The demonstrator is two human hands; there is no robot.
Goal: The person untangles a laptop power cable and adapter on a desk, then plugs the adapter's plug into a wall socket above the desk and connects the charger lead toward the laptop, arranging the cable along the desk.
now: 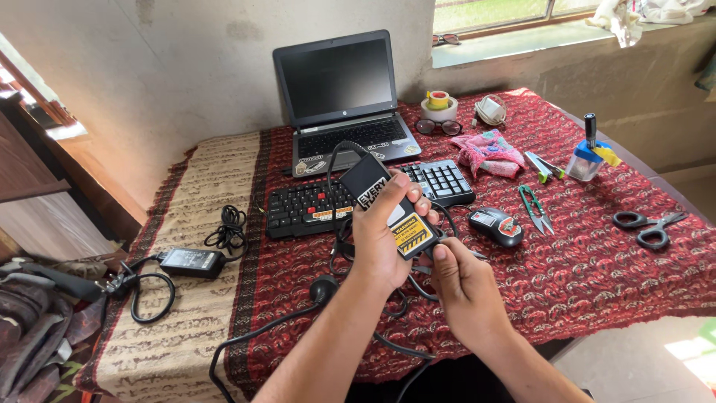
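black power adapter (388, 205) clasped in left grip (382, 239), its cable (339, 246) pinched by closed right grip (456, 280) over bench (597, 254); risk judged: trailing loops snagged on keyboard (328, 201), adapter dropped.

Yellow-black label (412, 233) on held adapter (388, 205); dark laptop screen (339, 78) behind.

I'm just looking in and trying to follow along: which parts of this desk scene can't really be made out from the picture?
All in the head view:
- Lower part of the black power adapter: covered by the left hand.
- What the right hand pinches: hidden by its own fingers.
- Middle keys of the black keyboard: hidden behind the adapter and hand.
- Black cable: runs off the bottom edge.
- Dark bag: cut by the left edge.
- Laptop screen: dark, shows nothing.
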